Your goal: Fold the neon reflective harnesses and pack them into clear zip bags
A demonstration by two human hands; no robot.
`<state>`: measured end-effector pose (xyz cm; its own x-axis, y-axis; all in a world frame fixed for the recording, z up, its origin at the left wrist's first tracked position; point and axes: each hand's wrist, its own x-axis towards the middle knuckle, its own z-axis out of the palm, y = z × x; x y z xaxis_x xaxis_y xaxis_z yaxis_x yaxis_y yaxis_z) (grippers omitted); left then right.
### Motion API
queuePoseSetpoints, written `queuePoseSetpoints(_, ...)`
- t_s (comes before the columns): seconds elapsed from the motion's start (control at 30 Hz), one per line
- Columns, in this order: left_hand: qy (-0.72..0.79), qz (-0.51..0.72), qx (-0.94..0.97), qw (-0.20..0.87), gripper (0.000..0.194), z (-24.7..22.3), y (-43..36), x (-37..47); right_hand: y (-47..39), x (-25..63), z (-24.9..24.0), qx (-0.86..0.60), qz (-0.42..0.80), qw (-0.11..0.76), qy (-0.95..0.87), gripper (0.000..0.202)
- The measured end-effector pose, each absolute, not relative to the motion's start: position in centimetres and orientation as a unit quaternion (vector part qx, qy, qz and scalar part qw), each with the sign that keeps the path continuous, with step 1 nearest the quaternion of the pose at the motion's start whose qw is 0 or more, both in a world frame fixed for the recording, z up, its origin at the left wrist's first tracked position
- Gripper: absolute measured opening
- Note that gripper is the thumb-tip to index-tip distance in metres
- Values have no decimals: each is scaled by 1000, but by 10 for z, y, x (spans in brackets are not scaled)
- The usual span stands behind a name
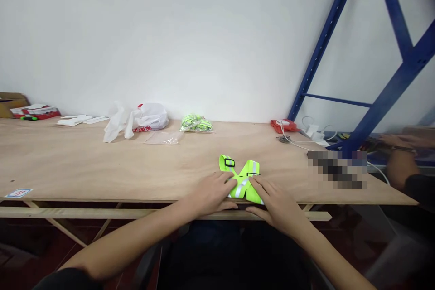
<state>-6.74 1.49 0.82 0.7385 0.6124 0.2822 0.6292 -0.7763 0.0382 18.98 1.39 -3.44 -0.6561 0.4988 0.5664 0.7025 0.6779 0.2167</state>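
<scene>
A neon-green reflective strap vest [242, 173] with silver stripes and black buckles lies folded at the near edge of the plywood table [84, 167]. My left hand [212, 192] rests flat on its left part, fingers spread over the fabric. My right hand [273, 201] presses down on its right part, fingers pointing toward the crossing of the straps. Neither hand lifts the vest; both lie on it at the table's front edge.
Farther back lie a white plastic bag [142, 120], a clear bag [163, 137], a bundle of green straps [196, 123], a red item with white cables [284, 125] and boxes [34, 111] at far left. Blue shelving frame [374, 108] stands right; another person's hand [399, 152] works there.
</scene>
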Motion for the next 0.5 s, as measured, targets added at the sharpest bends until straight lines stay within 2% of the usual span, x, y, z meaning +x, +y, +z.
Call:
queuePoseSetpoints(0.13,-337,-137,-931,22,27,3,-10,-73,-7,195,-38,-319,-207,253,-890,46)
queuePoseSetpoints(0.27,-320,-161,-931,-64,20,23,1,-71,0,195,-25,-348,-85,329,-874,29)
queuePoseSetpoints(0.37,-318,-171,-925,-120,27,40,27,-69,18,190,-6,-409,47,354,-840,25)
queuePoseSetpoints(0.5,-317,-170,-914,-188,41,46,71,-67,45,184,14,-450,243,339,-789,36)
